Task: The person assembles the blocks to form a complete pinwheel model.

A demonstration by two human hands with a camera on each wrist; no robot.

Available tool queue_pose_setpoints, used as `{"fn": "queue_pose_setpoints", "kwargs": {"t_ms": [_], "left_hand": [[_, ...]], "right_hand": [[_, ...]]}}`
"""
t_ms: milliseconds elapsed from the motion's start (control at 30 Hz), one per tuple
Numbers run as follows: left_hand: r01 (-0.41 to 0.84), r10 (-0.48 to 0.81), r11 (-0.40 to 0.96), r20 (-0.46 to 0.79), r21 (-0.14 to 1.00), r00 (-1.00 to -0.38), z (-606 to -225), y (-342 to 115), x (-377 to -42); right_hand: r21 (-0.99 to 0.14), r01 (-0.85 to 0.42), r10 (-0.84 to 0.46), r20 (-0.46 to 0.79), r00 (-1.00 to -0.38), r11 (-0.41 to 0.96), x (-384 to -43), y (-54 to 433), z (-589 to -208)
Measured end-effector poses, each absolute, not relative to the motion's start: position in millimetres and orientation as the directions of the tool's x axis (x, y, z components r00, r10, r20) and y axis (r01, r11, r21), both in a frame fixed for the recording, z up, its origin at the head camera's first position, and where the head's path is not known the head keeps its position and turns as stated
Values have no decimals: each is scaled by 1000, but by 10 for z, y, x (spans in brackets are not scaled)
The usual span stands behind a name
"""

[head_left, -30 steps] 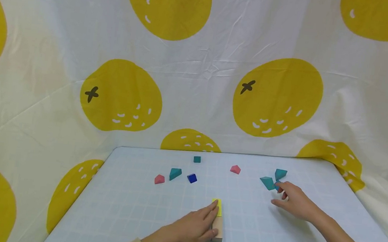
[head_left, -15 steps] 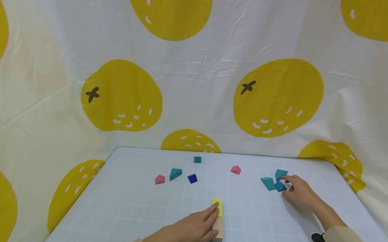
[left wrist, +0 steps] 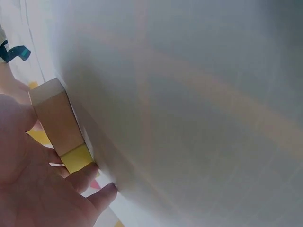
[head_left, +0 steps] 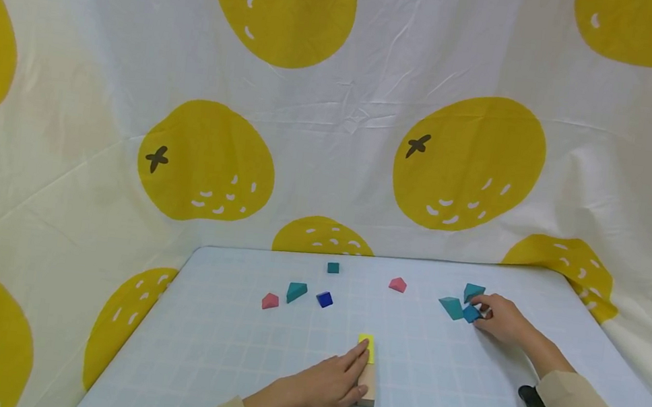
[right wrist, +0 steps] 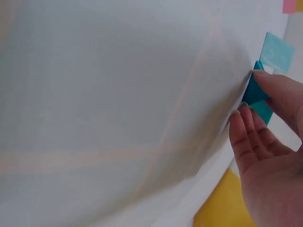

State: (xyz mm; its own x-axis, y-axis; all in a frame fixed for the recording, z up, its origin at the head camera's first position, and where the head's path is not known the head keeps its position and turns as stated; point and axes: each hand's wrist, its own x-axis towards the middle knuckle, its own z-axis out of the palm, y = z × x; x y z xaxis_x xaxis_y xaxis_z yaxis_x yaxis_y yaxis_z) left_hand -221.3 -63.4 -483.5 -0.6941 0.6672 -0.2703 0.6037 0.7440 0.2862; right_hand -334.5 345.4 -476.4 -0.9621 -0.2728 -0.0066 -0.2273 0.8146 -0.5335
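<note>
My left hand (head_left: 328, 384) rests with extended fingers on a yellow block (head_left: 368, 342) and a plain wooden block (head_left: 367, 388), which lie end to end. Its thumb lies across the wooden one, as the left wrist view also shows from the side. Farther off at the right, my right hand (head_left: 501, 318) pinches a small blue block (head_left: 470, 314) between thumb and fingers, low at the table. Two teal angular blocks lie close around it: one (head_left: 451, 307) to the left, one (head_left: 474, 291) just behind.
Toward the back left lie a pink block (head_left: 270, 301), a teal block (head_left: 296, 291), a dark blue block (head_left: 324, 299) and a dark green block (head_left: 333, 267). Another pink block (head_left: 398, 284) is at the back middle. A patterned cloth (head_left: 331, 163) hangs behind the table.
My right hand has shifted a little, its fingers first passing over the blue block and then closing at its right side. The left hand has stayed on its blocks.
</note>
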Motion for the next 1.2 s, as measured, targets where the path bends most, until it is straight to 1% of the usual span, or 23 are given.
{"fn": "queue_pose_setpoints", "kwargs": {"t_ms": [333,733,1000,1200], "left_hand": [[596,661,750,-287,286,-694,-4862,-636,-2222],[595,659,752,-282,285,-697,-4844,-630,-2212],[602,661,750,-282,275,-695,-4828,-637,-2208],[602,665,746,-285,284,-690,-4827,-637,-2201]], "right_hand": [[-560,-152,-219,-53,-974,815,-3302,3491,-4770],[-602,-150,-212,-33,-977,784,-3168,3451,-4726],[-648,-223,-261,39,-965,728,-3077,3326,-4712],[-676,-244,-287,49,-957,696,-3059,3195,-4738]]}}
